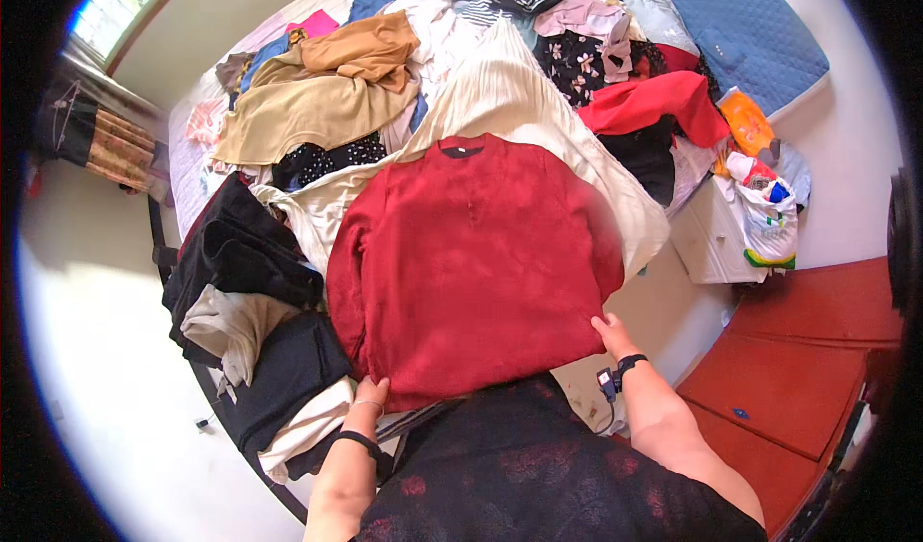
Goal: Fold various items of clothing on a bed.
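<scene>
A dark red long-sleeved top (471, 263) lies spread out before me, its neckline away from me and its hem toward my body. My left hand (370, 393) pinches the hem at its left corner. At the right corner, my right hand (611, 335) grips the hem between thumb and fingers. The sleeves hang down along both sides. Under the top is a cream cloth (500, 71), spread over the near part of the bed. A black band is on each of my wrists; a small device with a cable hangs by the right one.
Mixed clothes cover the bed, among them a tan garment (317, 109) and a red one (659, 107). Folded dark clothes (298, 369) are stacked at the near left. A white cabinet (707, 234) with a plastic bag (769, 225) stands right, beside red-brown furniture (769, 378).
</scene>
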Demonstrator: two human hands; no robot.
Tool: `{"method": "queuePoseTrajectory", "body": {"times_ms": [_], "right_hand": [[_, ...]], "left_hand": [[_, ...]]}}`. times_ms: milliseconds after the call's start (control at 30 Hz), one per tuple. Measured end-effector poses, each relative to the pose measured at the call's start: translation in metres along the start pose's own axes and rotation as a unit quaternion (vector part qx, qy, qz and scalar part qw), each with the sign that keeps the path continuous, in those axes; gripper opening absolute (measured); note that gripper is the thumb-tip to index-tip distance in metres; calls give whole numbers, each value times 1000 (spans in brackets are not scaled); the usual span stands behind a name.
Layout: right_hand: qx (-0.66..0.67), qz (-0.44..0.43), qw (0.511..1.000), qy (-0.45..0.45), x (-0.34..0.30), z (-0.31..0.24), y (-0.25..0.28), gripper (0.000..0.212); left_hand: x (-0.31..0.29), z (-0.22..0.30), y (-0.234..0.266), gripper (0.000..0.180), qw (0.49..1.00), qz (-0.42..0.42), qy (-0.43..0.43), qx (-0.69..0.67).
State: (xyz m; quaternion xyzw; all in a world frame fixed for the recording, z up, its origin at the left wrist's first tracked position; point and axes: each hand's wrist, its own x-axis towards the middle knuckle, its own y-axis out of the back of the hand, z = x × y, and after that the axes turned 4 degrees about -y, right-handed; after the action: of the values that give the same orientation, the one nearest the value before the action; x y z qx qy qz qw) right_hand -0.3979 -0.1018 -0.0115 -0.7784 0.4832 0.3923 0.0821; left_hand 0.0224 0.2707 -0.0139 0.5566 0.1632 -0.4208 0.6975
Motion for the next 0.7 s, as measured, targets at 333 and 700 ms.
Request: {"method": "queuePoseTrajectory", "body": {"times_ms": [333, 700], "right_hand": [[27, 131, 979, -155, 62, -17, 17, 49], [364, 97, 889, -260, 101, -24, 22, 65]], "left_hand": [[37, 28, -17, 52, 924, 253, 183, -223], [93, 0, -22, 50, 488, 172, 354, -779]]}}
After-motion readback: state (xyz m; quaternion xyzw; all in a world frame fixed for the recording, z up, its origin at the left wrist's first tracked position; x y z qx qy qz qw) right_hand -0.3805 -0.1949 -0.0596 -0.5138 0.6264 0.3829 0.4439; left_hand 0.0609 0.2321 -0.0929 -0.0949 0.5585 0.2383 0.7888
